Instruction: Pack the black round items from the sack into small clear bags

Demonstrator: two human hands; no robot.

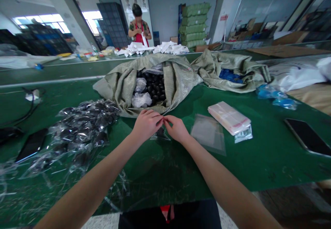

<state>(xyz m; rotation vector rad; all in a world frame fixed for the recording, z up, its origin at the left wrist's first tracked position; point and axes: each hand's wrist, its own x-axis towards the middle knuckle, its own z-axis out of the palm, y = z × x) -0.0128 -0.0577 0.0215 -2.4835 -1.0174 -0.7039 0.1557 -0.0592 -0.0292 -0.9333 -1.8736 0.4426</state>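
In the head view my left hand point(147, 123) and my right hand point(177, 128) meet with their fingertips nearly touching. Both are closed in a pinch on the top edge of a small clear plastic bag point(161, 134). Inside the bag is something black, partly hidden by my fingers. Just beyond my hands lies an open woven sack point(178, 80) holding many black egg-shaped pieces point(156, 87) and crumpled clear plastic point(141, 99). Left of my hands is a heap of bagged black pieces point(84, 127). To the right, flat clear bags point(208, 132) lie beside a stack of new bags point(229, 117).
Phones lie at the left point(32, 144) and right point(309, 136) of the green table point(245, 167). A second sack point(207, 67) holds blue pieces point(231, 75), and blue bagged pieces point(276, 96) sit nearby. Across the table a person point(139, 29) stands behind white items point(170, 48).
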